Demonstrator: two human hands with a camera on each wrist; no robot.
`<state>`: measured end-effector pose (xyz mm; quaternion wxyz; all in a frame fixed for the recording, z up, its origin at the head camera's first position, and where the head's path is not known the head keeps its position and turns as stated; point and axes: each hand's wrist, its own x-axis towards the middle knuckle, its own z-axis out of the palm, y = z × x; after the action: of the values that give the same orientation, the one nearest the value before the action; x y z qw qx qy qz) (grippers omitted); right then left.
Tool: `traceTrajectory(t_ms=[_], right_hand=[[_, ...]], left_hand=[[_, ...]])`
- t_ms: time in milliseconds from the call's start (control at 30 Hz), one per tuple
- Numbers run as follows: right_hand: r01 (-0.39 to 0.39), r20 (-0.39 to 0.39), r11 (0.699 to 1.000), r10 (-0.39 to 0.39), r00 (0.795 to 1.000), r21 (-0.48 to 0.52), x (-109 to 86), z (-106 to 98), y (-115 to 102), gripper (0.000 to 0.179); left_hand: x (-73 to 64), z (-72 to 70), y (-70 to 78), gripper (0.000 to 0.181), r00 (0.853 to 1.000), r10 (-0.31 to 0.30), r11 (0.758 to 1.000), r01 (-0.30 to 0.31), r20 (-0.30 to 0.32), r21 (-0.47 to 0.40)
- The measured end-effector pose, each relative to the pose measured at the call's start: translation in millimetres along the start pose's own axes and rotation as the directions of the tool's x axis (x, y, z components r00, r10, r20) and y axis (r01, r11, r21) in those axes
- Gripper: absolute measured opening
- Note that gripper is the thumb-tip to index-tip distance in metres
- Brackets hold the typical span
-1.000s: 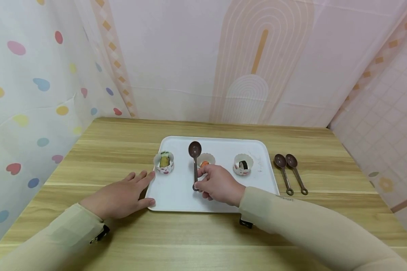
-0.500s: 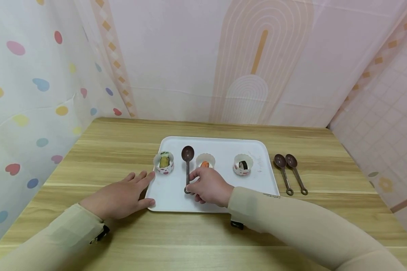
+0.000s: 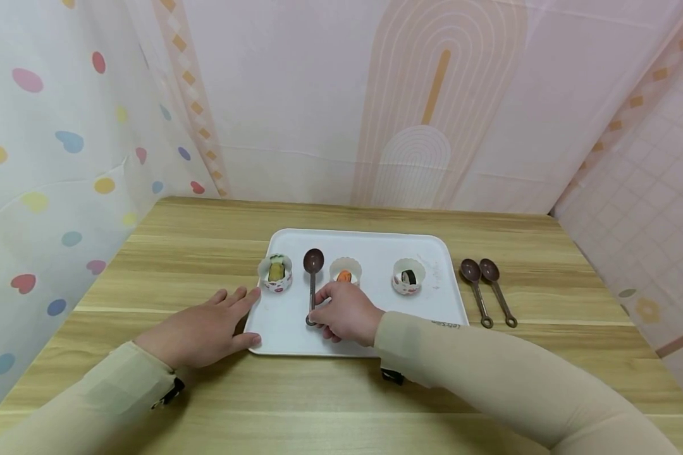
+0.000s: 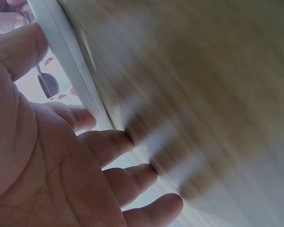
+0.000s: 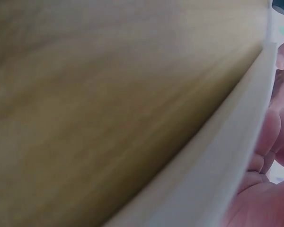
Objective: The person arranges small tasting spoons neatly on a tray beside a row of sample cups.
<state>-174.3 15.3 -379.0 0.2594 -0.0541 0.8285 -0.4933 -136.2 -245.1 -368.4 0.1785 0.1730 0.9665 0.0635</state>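
My right hand (image 3: 350, 314) pinches the lower handle of a brown measuring spoon (image 3: 313, 261), whose bowl points away from me over a white tray (image 3: 301, 342). The spoon is between a paper cup (image 3: 285, 285) with a green-and-yellow sushi-like piece and a middle cup (image 3: 347, 262) with an orange piece. My hand partly hides the middle cup. With fingers spread, my left hand (image 3: 202, 332) rests at the tray's left edge, thumb on the near corner. In the left wrist view the palm shows beside the tray rim (image 4: 73, 47). In the right wrist view curled fingers (image 5: 270, 130) show past the rim.
A third paper cup (image 3: 406, 289) with a black-wrapped sushi roll (image 3: 408, 277) stands on the tray's right side. Two more brown spoons, a left one (image 3: 478, 297) and a right one (image 3: 499, 296), lie on the wooden table (image 3: 296, 404) right of the tray. Patterned curtains (image 3: 296, 126) hang behind.
My right hand has carried the spoon left and slightly toward me, out from in front of the middle cup's left side. My left hand stays at the tray edge.
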Motion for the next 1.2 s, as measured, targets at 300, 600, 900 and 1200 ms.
traceTrajectory(t_ms=[300,600,900,1200], right_hand=[[-0.009,-0.018,1.0,0.008,1.0,-0.02,2.8,4.6,1.2,0.01],[-0.01,-0.017,0.995,0.009,1.0,-0.103,5.5,7.0,-0.9,0.009],[-0.024,-0.024,0.991,0.021,0.999,-0.134,7.0,8.2,-2.4,0.013],[-0.023,-0.029,0.989,0.019,0.999,-0.145,7.2,7.9,-2.3,0.015]], left_hand=[[1.2,-0.7,0.7,0.094,1.0,0.001,1.0,-0.001,0.0,0.009],[1.8,-0.1,-0.5,0.095,1.0,-0.001,1.0,0.001,-0.001,0.01],[1.3,0.1,-0.7,0.095,1.0,-0.002,1.0,0.002,0.0,0.0],[1.7,-0.2,0.1,0.094,1.0,0.001,1.0,-0.001,-0.003,0.007]])
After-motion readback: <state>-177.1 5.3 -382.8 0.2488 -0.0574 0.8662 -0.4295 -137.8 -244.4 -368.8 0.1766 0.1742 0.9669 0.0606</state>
